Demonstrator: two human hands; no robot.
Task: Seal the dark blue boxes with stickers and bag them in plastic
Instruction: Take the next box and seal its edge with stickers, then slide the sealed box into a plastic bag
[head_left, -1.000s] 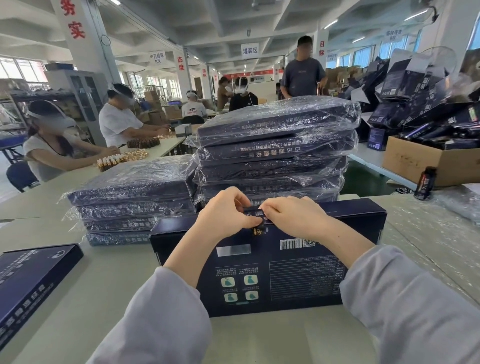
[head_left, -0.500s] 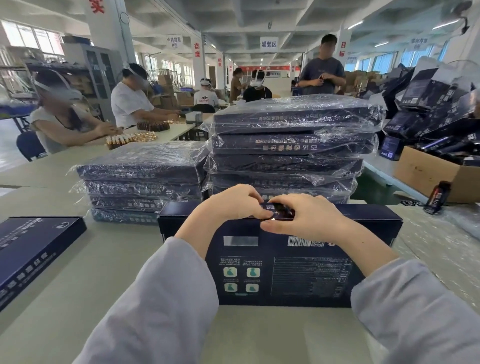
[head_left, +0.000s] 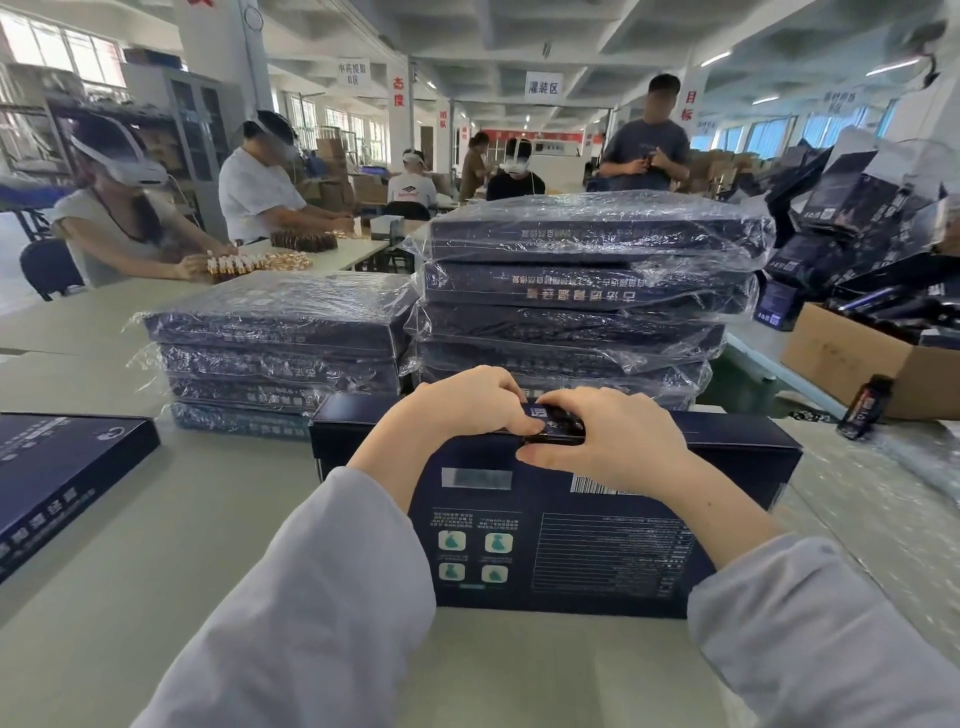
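a: where is the dark blue box (head_left: 571, 551) sitting?
b: it's standing on edge on the table (head_left: 156, 519); the left hand (head_left: 467, 410) and right hand (head_left: 608, 447) are gripping its top edge, pressing the sticker (head_left: 557, 422).

Left hand (head_left: 462, 410), right hand (head_left: 615, 449) close together, fingers curled.

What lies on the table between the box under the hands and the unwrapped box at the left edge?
Nothing: the head view shows only bare table between them.
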